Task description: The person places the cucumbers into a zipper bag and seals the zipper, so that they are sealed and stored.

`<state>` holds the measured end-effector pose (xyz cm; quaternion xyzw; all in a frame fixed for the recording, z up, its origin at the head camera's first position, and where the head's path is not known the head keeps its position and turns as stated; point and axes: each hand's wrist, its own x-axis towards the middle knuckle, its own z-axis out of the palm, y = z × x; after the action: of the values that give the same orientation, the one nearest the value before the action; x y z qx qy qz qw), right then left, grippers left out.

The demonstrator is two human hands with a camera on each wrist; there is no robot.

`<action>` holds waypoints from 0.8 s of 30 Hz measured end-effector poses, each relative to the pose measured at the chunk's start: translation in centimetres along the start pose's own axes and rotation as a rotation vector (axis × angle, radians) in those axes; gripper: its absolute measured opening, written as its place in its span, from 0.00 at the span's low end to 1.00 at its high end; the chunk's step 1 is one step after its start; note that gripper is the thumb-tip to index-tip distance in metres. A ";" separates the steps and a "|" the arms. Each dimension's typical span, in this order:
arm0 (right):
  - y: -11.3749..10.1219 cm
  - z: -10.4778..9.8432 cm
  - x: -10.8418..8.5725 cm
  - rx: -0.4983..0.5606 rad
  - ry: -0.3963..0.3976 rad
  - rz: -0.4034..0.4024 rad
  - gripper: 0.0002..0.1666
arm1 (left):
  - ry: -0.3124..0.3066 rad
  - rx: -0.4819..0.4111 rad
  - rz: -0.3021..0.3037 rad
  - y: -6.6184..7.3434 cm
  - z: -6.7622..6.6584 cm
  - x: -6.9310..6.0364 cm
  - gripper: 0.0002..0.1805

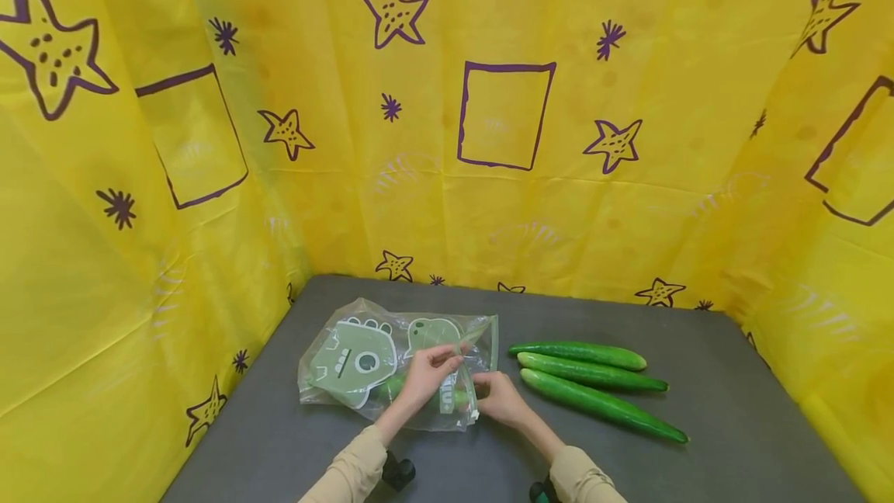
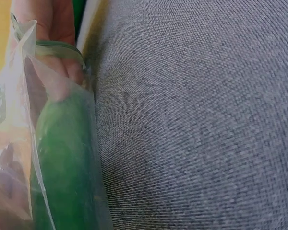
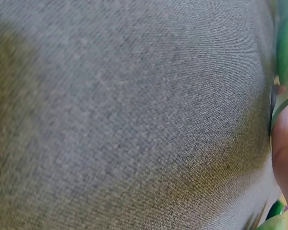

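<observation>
A clear zip bag (image 1: 349, 402) with green cartoon prints lies on the table, its mouth toward the right. Inside it is a green cucumber (image 2: 65, 158), seen through the plastic along the bag's near side. With thumb and fingers my left hand (image 1: 427, 375) pinches the upper edge of the bag's mouth. My right hand (image 1: 504, 400) reaches into the mouth, and its fingertips touch the cucumber's end in the left wrist view. In the right wrist view its fingers look mostly straight, partly cut off by the frame. A pale zip slider sits at the bag's near corner.
Three cucumbers (image 1: 604, 404) lie side by side to the right of the bag. The grey table (image 1: 726, 379) is enclosed by yellow curtains (image 1: 433, 208) with purple star drawings. Black devices (image 1: 399, 472) are at both wrists.
</observation>
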<state>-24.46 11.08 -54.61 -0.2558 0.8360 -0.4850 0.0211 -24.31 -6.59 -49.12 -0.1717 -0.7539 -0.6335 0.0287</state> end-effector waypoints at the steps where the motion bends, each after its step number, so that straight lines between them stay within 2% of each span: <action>1: 0.0 0.0 0.0 0.003 0.002 0.002 0.13 | 0.001 0.004 -0.004 0.0 0.0 0.0 0.12; 3: 0.1 0.0 0.0 0.014 0.002 0.002 0.14 | 0.005 0.006 -0.029 0.0 0.0 0.1 0.11; 6: 0.2 0.1 -0.1 0.029 -0.001 0.010 0.15 | 0.007 0.009 -0.028 -0.1 0.0 0.1 0.12; 17: 0.2 0.1 -0.3 -0.026 -0.004 -0.003 0.15 | 0.014 -0.043 -0.030 -0.9 -0.1 0.3 0.12; 24: 0.5 0.0 -0.4 -0.037 -0.001 -0.004 0.16 | -0.007 -0.054 -0.040 -1.2 -0.1 0.4 0.14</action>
<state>-24.36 11.47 -55.06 -0.2581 0.8443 -0.4694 0.0160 -25.02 -6.77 -50.14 -0.1596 -0.7401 -0.6533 0.0088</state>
